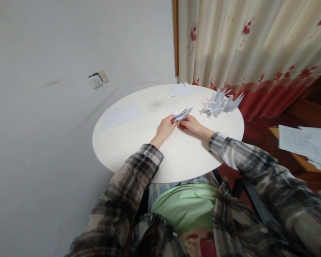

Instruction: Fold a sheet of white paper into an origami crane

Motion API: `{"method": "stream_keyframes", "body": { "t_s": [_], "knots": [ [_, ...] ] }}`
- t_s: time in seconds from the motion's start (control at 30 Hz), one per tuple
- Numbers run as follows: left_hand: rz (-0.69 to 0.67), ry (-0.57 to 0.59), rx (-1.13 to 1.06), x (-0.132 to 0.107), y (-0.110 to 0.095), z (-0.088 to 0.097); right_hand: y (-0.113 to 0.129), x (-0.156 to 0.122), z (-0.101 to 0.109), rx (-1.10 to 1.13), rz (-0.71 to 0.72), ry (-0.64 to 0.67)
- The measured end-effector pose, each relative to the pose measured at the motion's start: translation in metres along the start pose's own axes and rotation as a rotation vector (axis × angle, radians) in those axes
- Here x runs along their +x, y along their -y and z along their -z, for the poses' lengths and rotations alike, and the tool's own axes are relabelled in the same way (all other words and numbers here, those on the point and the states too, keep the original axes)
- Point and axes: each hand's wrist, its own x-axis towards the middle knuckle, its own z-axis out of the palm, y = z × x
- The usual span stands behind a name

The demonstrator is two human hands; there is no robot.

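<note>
A small folded white paper piece (183,114) is held just above the round white table (123,153), near its middle. My left hand (166,127) pinches its near left end with closed fingers. My right hand (190,124) grips the same piece from the right, fingers curled around its lower edge. Both forearms, in plaid sleeves, reach over the table's near edge.
A heap of folded white paper shapes (221,102) lies to the right of my hands. A flat white sheet (121,115) rests at the table's left, more paper (182,89) at its far edge. Loose sheets (306,142) cover a wooden surface at right. Curtain and wall stand behind.
</note>
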Motion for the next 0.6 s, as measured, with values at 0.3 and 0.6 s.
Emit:
{"method": "stream_keyframes", "body": {
  "t_s": [0.3, 0.6],
  "knots": [
    [-0.012, -0.004, -0.022, 0.0002, -0.0012, 0.0003, 0.0006, 0.0001, -0.0003, 0.003, -0.017, -0.003],
    [-0.022, -0.013, -0.009, 0.0011, 0.0031, -0.0022, -0.0019, -0.0001, 0.001, -0.024, 0.021, 0.001]
  ]
}}
